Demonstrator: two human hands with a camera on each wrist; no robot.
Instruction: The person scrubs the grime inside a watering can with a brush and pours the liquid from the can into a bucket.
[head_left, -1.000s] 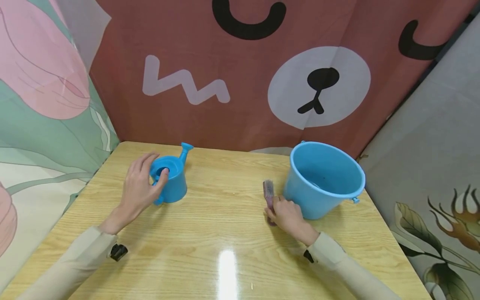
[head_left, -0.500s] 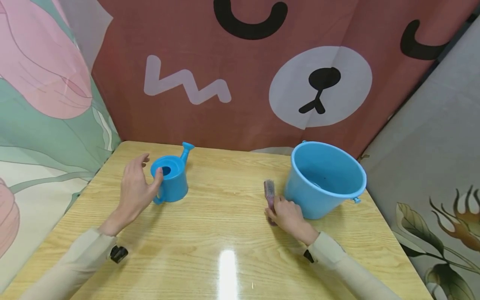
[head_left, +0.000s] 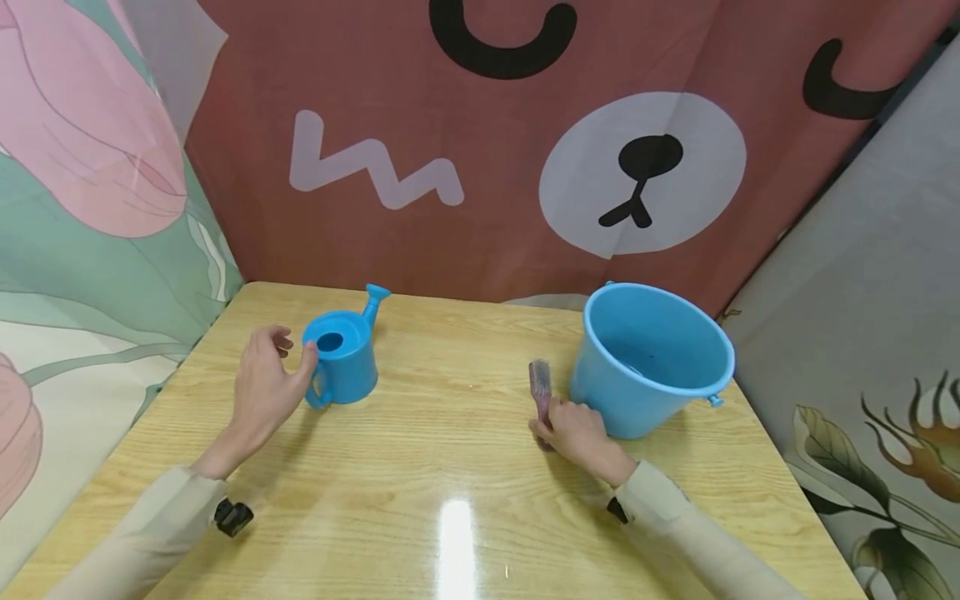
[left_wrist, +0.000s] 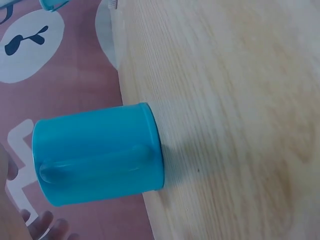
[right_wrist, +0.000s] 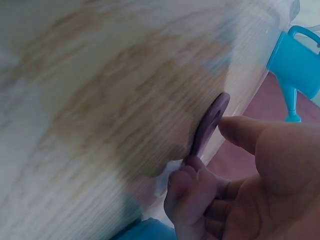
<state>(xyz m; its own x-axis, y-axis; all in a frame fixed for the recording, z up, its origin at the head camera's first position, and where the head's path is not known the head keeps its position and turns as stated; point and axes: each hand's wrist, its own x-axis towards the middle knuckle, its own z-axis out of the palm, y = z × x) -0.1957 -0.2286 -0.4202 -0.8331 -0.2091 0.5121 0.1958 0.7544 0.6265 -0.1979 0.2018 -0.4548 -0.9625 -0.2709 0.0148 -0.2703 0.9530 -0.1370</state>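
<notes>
A blue watering can (head_left: 351,367) stands upright on the table, spout toward the back. My left hand (head_left: 264,387) is at its left side, fingers relaxed and holding nothing, thumb tip right at the rim by the handle. In the left wrist view the can (left_wrist: 95,155) fills the middle, its handle facing me. My right hand (head_left: 581,433) pinches the handle of a purple brush with grey bristles (head_left: 540,379) low over the table. In the right wrist view the thumb and curled fingers meet the brush handle (right_wrist: 211,122); the bristles are hidden.
A large light-blue bucket (head_left: 626,400) stands just right of my right hand, its mouth upward. The wooden table (head_left: 420,467) ends at a brown curtain (head_left: 390,250) with a bear face behind it. Printed cloths hang on both sides.
My left hand has drawn back left from the watering can's top, its fingers coming off the rim. The right hand and the brush have stayed in place.
</notes>
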